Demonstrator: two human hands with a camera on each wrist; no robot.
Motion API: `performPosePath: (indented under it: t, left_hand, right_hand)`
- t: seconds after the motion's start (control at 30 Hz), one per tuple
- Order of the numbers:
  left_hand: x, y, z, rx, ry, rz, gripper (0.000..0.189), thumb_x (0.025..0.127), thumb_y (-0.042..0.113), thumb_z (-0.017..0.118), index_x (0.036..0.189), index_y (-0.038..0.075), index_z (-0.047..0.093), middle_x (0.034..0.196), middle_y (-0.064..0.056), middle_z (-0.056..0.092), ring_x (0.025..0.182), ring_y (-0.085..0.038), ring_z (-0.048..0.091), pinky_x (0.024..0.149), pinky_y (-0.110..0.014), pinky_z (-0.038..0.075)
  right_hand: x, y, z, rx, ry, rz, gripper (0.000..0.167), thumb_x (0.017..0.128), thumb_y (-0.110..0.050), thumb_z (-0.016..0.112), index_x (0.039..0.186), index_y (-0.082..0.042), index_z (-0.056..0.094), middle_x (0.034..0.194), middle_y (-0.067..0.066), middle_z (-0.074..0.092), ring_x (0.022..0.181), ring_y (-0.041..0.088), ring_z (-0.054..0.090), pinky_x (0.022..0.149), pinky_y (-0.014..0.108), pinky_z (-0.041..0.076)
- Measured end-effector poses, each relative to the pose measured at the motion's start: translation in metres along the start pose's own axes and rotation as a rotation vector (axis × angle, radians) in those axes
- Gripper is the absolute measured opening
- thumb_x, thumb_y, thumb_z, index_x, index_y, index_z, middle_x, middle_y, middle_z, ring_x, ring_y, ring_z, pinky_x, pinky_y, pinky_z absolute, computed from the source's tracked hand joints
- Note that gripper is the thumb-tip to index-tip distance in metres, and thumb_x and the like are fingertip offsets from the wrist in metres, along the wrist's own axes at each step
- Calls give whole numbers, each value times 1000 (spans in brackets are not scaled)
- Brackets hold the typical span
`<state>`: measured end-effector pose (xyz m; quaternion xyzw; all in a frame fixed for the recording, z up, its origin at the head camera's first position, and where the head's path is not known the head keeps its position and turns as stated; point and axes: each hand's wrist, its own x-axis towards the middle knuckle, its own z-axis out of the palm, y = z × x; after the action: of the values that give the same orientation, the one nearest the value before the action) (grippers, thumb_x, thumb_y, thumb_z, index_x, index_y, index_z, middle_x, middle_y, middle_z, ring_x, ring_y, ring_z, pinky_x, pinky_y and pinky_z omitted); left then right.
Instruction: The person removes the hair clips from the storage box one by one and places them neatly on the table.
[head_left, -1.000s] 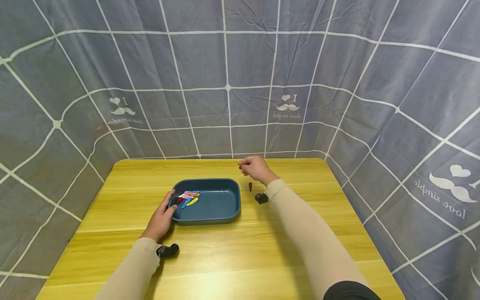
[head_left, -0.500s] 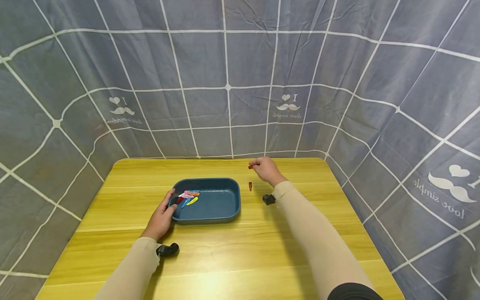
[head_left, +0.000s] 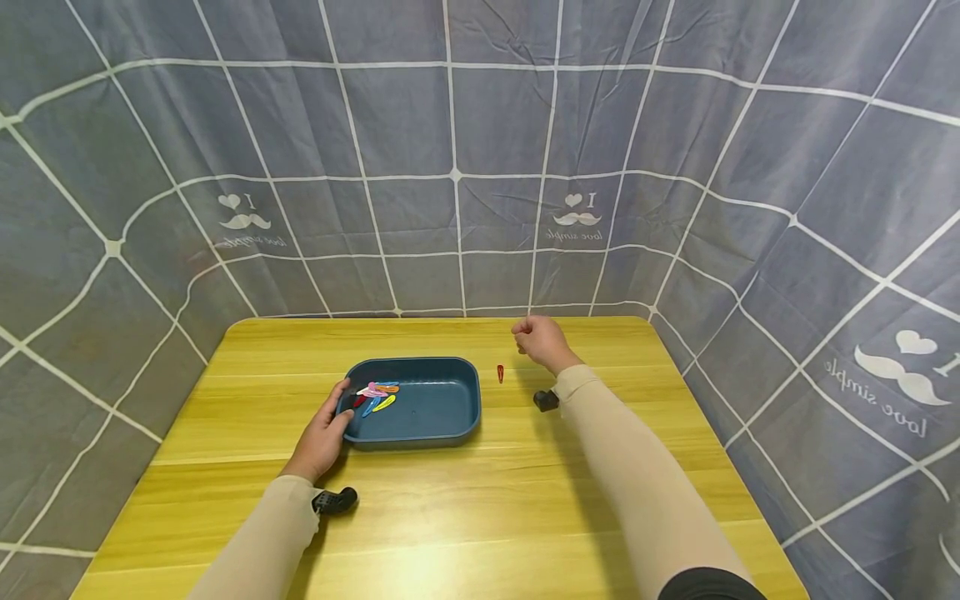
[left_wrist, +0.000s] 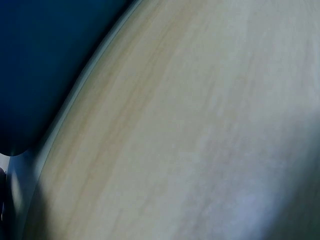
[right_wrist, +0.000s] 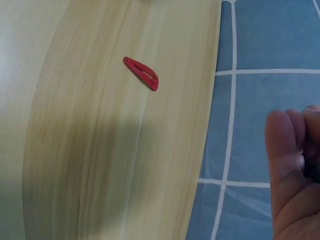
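The right arm reaches long and nearly straight from the lower right, its beige sleeve (head_left: 630, 467) slanting in, so that the right hand (head_left: 543, 340) is at the far part of the counter (head_left: 420, 508), right of the middle. The left arm is shorter in view, angled up from the lower left, its left hand (head_left: 322, 437) at the near left side of a dark blue tray (head_left: 431, 408).

A small heap of hair clips (head_left: 377, 393) (pink, orange, blue, red and white among them) lies at the left end of the tray, a yellow clip (head_left: 385, 403) at its near edge. A single red clip (head_left: 500, 374) lies on the counter, just right of the tray and to the near left of the right hand. A black wrist camera (head_left: 547, 401) juts out below that hand, near the clip; another black wrist device (head_left: 335, 501) sits on the left cuff. Behind the counter hangs a grey curtain (head_left: 405, 117) with a white grid.

The left hand grips the tray's left wall, thumb over the rim. The right hand's fingers are curled in close to the thumb; whether something is pinched between them (the right wrist view shows only a dark patch there) I cannot tell.
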<state>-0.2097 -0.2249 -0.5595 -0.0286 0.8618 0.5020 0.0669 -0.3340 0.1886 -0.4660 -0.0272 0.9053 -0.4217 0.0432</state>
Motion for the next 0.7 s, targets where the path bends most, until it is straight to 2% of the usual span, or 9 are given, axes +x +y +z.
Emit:
performPosePath:
  t: [0.07,0.17,0.27,0.37,0.43,0.5,0.6,0.67,0.7]
  left_hand:
    - [0,0,0,-3,0,2,62,113,30,41,169,40,16,178,-11,14,164,-42,13,130,-66,13]
    - [-1,1,0,-8,0,4,62,113,30,41,169,40,17,178,-11,14,164,-42,13,130,-66,13]
    - [-1,0,0,-7,2,5,62,113,30,41,169,40,17,178,-11,13,163,-42,13,130,-66,13]
    - [0,0,0,-1,5,3,62,113,30,40,169,40,16,177,-12,13,163,-43,13,129,-67,13]
    - [0,0,1,2,9,5,62,113,30,40,169,39,16,177,-12,14,163,-44,13,129,-68,14]
    - [0,1,2,3,11,5,62,113,30,40,169,39,16,177,-12,14,163,-43,14,129,-68,14]
    - [-1,2,2,1,14,8,62,113,30,40,169,39,17,177,-11,14,163,-42,14,130,-67,14]
    - [-2,3,2,-3,13,9,62,113,29,40,169,39,17,178,-11,14,163,-42,14,130,-66,14]
    - [-2,3,2,-5,12,8,62,113,29,40,169,40,17,178,-11,14,164,-42,14,130,-66,14]
  right_hand:
    - [0,2,0,5,-10,5,21,108,-14,59,121,-5,73,111,18,74,98,31,76,73,30,58]
    - [1,4,-1,-24,-13,-1,24,109,-17,57,123,-6,73,103,15,73,86,25,72,66,27,54]
    - [1,7,-2,-90,-5,-21,28,110,-22,56,126,-8,74,110,14,75,77,20,62,66,30,49]
    - [2,10,-4,-147,-14,-34,33,111,-26,53,130,-9,74,130,13,74,68,16,51,65,31,44]
    - [2,12,-4,-156,-28,-35,36,112,-26,49,133,-8,73,138,13,71,63,15,45,62,29,41]
    - [3,14,-4,-147,-48,-33,39,112,-24,46,137,-7,70,140,13,70,64,16,46,58,28,37]
    - [5,18,-4,-152,-78,-51,41,112,-17,43,143,-6,66,138,13,71,86,23,67,59,26,38]
    - [5,21,-3,-144,-101,-59,40,111,-13,44,146,-7,63,136,14,72,113,28,71,64,26,41]
    - [5,22,-3,-138,-110,-63,40,111,-12,45,147,-6,62,136,14,72,120,31,69,67,26,42]
